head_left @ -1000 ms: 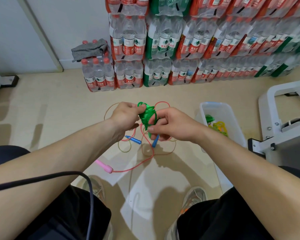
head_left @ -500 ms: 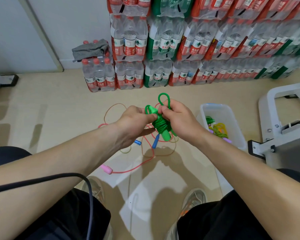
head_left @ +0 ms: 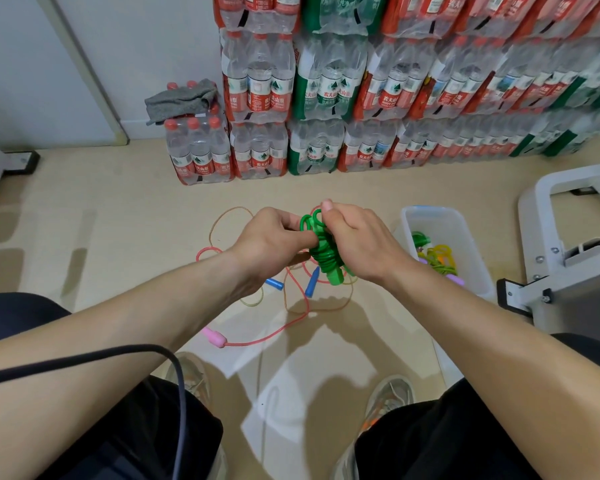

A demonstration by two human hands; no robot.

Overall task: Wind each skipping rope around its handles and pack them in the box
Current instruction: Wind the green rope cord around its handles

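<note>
**Last green loop drawn in, bundle nearly ready for the box**

A second ago the green skipping rope [head_left: 323, 258] was held upright between the hands. Half a second ago a tall free loop stood above the bundle. Now that loop has shrunk to a small curl at the top, just left of the right hand's raised fingertips, and the bundle lies tilted, its handle end pointing toward the lower right of the frame.

The left hand [head_left: 274, 240] has its fingers curled and grips the upper left side of the bundle. The right hand [head_left: 357, 244] is wrapped round the coils from the right, its fingertips pinching at the small loop. Both hands hold the rope in mid-air at the centre of the frame, above the floor [head_left: 118, 220].

I judge that winding is all but finished for this rope, and that the remaining step is tucking or tightening the end so the coils stay put. Whether the end is already secured is hidden by the fingers.

The clear box [head_left: 440, 223] sits on the floor to the right of centre, near the right hand, with wound ropes [head_left: 437, 258] already inside. Below the hands, a pink rope [head_left: 267, 337] and a rope with blue handles [head_left: 274, 283] lie loose and tangled on the floor, not yet wound.
</note>
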